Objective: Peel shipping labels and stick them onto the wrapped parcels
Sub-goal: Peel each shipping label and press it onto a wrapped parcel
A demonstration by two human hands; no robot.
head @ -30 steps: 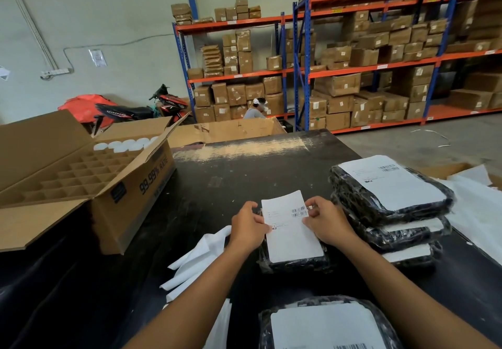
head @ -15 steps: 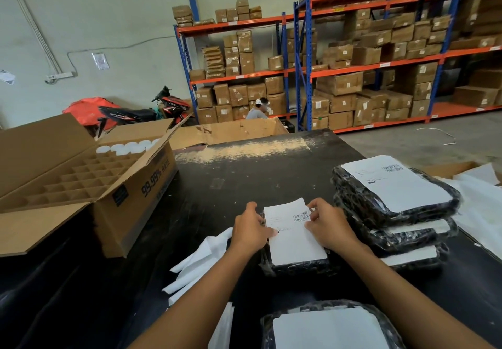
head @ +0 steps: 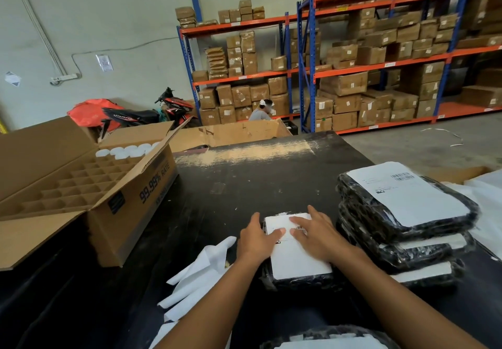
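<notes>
**Label down on parcel, both hands flat on top**

While both hands lie on it, the shipping label (head: pixel 297 256) sits flat on the black wrapped parcel (head: pixel 298 280), on the black table (head: pixel 244 185) just in front of the person, near mid-frame. Label covers most of the parcel's top face; only black wrap edges show around it.

- Left hand (head: pixel 256 240): fingers extended, pressing on the label's left far edge, thumb out to the left off the label. Not gripping anything.
- Right hand (head: pixel 316 236): fingers spread and straight, palm down over the label's far right part, partly covering the barcode. Slightly motion-blurred. Not gripping either.

Outward from there:
- Just right of the parcel, touching or nearly: stack of labelled parcels (head: pixel 404 221), three visible, same black wrap, white labels up, barcode on the top one.
- Another labelled parcel (head: pixel 331 340) at the bottom edge, cut off by the frame.
- Left of the left forearm: loose pile of white backing sheets (head: pixel 198 272) on the table.
- Far right edge: more white sheets or bags (head: pixel 486 202), can't tell which.
- Left side of table: open cardboard carton (head: pixel 130 199) with a grid divider insert, mostly vacant cells, a few white round caps (head: pixel 127 151) in the far row. "99.99% RATE" printed on its side.
- Behind the table: another open cardboard box (head: pixel 231 132), a seated person (head: pixel 260 112), a parked motorbike (head: pixel 152 113), blue-and-orange shelving racks (head: pixel 380 63) packed with brown cartons.
</notes>
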